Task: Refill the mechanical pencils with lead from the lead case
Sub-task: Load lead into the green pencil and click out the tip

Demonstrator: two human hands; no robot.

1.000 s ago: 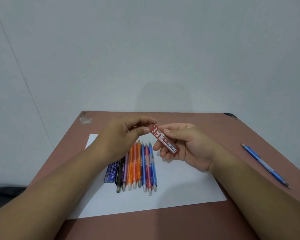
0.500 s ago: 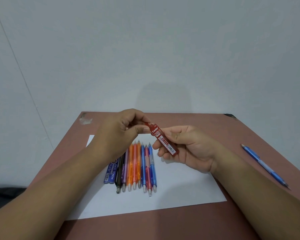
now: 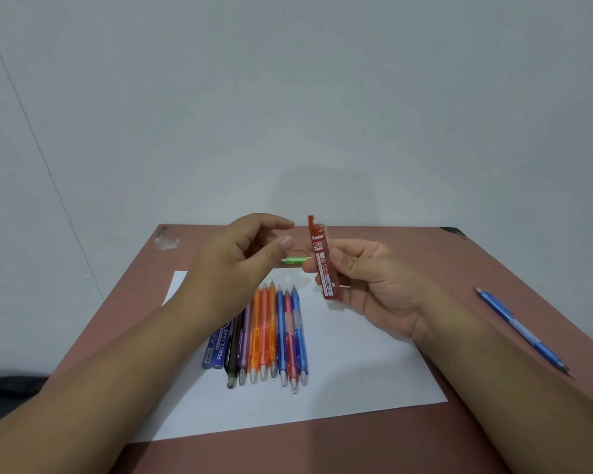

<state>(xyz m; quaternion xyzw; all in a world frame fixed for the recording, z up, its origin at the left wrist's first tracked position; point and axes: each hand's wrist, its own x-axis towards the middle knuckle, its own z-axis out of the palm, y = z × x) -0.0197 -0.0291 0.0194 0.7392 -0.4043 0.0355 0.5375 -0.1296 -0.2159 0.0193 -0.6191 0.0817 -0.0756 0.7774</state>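
Right hand (image 3: 374, 285): holds the red lead case (image 3: 324, 258) upright above the white paper (image 3: 374, 371).
Left hand (image 3: 233, 265): fingers loosely curled, empty, beside the case.
Pencil row (image 3: 271, 333): on the paper.

We see a white sheet of paper (image 3: 356, 381) lying on a reddish-brown table (image 3: 408, 244), which stands against a pale grey wall (image 3: 288, 97).

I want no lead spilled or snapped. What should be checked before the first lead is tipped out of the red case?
1. Red lead case gripped by right hand: ok.
2. Case upright, flap raised at top: ok.
3. Left hand free, fingers apart, holding nothing: ok.
4. Pencil in hand to receive lead: not ok; row of pencils lies on the white paper.
5. Lead left inside case: cannot tell.
6. Green pencil behind the hands, state: cannot tell.
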